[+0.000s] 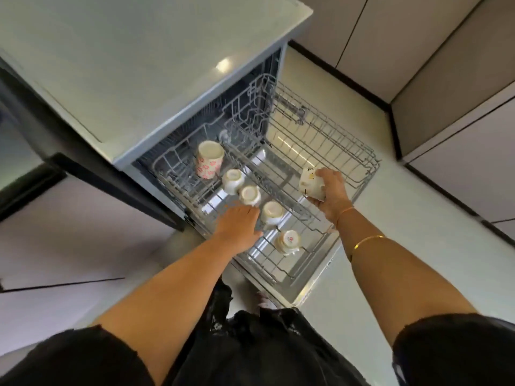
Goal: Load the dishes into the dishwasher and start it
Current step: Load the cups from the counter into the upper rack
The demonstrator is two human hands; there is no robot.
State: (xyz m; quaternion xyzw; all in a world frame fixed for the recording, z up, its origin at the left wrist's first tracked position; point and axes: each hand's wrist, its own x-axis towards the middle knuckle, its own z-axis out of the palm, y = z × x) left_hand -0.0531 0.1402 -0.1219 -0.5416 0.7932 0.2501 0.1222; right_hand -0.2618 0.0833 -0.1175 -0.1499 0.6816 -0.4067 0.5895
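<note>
**Me:** Mug (311,184), white with dark marks, sits in my right hand (331,195), out over the right half of the upper rack (359,174). My fingers are wrapped round its side, closed on it. It lies tipped, long axis slanting up and to the left, base end toward the dishwasher.

**You:** And where does it want to go?

**Me:** Left of my fingers, I judge. A line of upturned cups (271,211) runs along the rack's left side, with a flowered mug (209,160) at the far end. The wire just right of that line looks bare.

**You:** Your other hand?

**Me:** My left hand (237,228) rests palm down at the near left of the rack, fingers loosely spread, just beside the middle cups. I see nothing in its grasp, though the fingertips are blurred. It is nearer the row, but the right has the mug.

**You:** The room?

**Me:** Plenty. The right half of the rack is open wire, the door (299,288) hangs down below, the counter (139,65) lies behind, well clear. I'd turn the mug mouth down first.
</note>
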